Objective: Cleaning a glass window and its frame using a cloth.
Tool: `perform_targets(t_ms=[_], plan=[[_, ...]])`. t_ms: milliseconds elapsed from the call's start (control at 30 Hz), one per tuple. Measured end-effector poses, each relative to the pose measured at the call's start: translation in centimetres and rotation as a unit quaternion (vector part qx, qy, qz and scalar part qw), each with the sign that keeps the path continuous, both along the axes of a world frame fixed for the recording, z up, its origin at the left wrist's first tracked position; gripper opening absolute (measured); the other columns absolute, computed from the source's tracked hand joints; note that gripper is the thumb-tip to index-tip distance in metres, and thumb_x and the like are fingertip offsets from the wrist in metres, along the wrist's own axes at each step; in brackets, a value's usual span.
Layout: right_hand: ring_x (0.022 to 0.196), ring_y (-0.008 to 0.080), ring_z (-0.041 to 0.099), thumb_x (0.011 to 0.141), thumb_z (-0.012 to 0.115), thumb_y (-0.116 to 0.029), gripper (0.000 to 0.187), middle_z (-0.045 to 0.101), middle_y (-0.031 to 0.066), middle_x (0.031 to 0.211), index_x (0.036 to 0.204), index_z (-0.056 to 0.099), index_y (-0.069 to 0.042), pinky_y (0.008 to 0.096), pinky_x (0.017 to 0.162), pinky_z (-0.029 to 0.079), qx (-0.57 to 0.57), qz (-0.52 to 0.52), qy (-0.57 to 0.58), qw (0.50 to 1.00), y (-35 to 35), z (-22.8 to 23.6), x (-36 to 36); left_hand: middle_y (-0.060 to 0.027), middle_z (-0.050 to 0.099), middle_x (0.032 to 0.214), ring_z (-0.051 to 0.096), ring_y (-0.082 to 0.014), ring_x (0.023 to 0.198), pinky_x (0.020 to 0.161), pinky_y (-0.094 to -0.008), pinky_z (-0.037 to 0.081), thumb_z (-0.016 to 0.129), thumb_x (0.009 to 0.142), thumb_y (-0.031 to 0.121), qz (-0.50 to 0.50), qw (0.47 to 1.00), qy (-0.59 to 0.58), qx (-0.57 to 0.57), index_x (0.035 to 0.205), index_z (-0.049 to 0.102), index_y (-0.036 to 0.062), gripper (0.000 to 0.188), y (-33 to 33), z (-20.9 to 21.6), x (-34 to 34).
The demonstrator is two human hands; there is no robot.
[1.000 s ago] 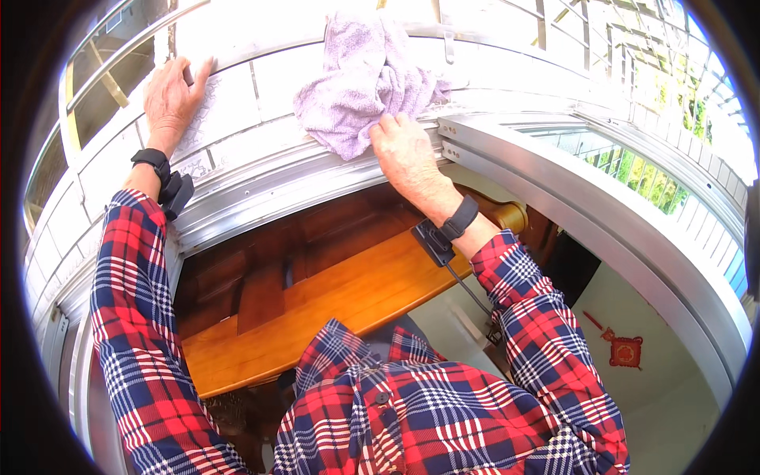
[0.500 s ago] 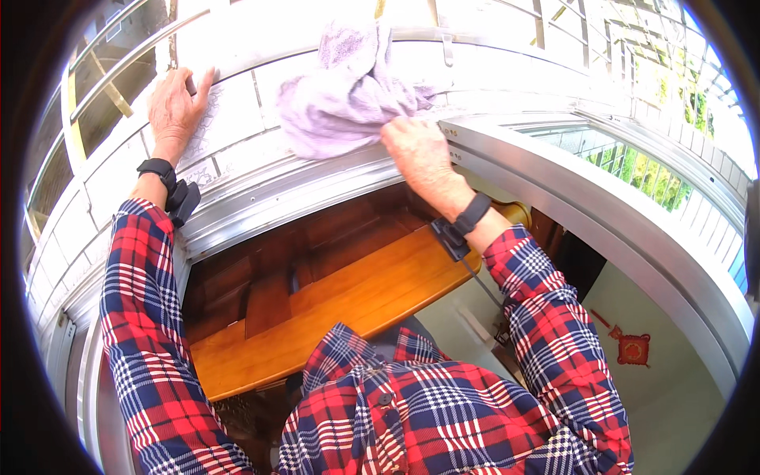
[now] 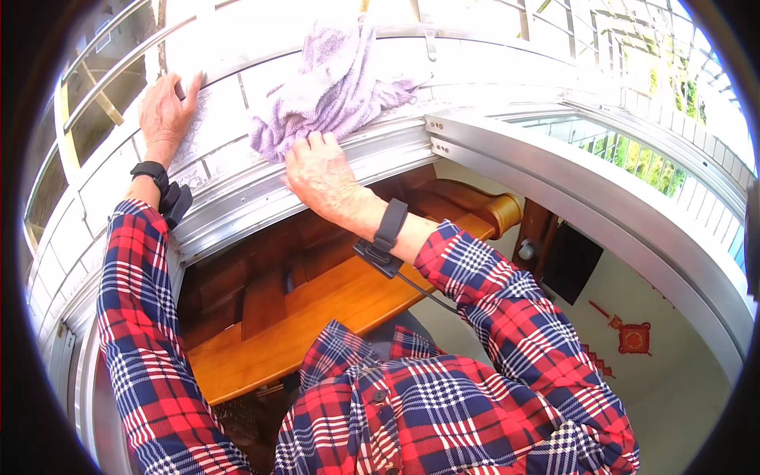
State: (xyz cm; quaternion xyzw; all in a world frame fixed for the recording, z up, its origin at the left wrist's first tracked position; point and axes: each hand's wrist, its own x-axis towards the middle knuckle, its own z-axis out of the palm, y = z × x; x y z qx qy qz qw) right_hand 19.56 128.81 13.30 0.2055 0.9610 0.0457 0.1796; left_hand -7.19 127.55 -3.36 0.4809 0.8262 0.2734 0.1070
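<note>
A crumpled lavender cloth lies over the white tiled sill and the inner edge of the silver window track. My right hand grips the cloth's near edge at the track, its fingertips partly sunk in the folds. Off to the left, my left hand rests on the outer part of the sill, thumb spread away from the fingers. It holds nothing that I can see, though some fingertips are hard to make out in the glare. Each wrist wears a black strap with a small dark device.
The sliding window's metal frame curves along the right. Metal security bars run beyond the sill. Below the track, a glossy wooden bench stands close to my body. A red ornament hangs on the pale wall at lower right.
My right hand has moved left along the track, drawing the cloth's near edge with it; the cloth is now more stretched. My left hand stays on the sill. The view has shifted slightly.
</note>
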Motion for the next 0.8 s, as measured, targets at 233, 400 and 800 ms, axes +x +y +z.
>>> perform_targets(t_ms=[233, 400, 800], plan=[[0.076, 0.0217, 0.066, 0.084, 0.066, -0.020, 0.009, 0.062, 0.0022, 0.077, 0.083, 0.061, -0.014, 0.0383, 0.067, 0.051, 0.052, -0.049, 0.052, 0.996, 7.8, 3.2, 7.0, -0.0073, 0.062, 0.079, 0.061, -0.0271, 0.079, 0.073, -0.0418, 0.046, 0.058, 0.097, 0.052, -0.002, 0.999, 0.045, 0.030, 0.089, 0.062, 0.0092, 0.044, -0.1, -0.5, -0.4], [0.078, 0.0305, 0.068, 0.091, 0.067, -0.021, 0.013, 0.066, 0.0108, 0.081, 0.088, 0.066, -0.009, 0.0427, 0.069, 0.054, -0.037, -0.187, 0.024, 0.981, 9.3, 4.6, 8.0, -0.0071, 0.059, 0.076, 0.059, -0.0265, 0.077, 0.071, -0.0403, 0.045, 0.061, 0.095, 0.052, -0.003, 0.999, 0.031, 0.030, 0.082, 0.059, 0.0092, 0.044, -0.8, -0.9, -0.4], [0.079, 0.0217, 0.062, 0.080, 0.068, -0.014, 0.009, 0.060, 0.0036, 0.081, 0.086, 0.062, -0.011, 0.0357, 0.067, 0.051, -0.116, 0.034, 0.172, 0.978, -1.4, -2.3, -3.9, -0.0053, 0.064, 0.080, 0.062, -0.0266, 0.083, 0.077, -0.0423, 0.044, 0.058, 0.096, 0.055, -0.006, 0.999, 0.030, -0.011, 0.091, 0.065, 0.0109, 0.045, 0.0, -0.7, -0.4]])
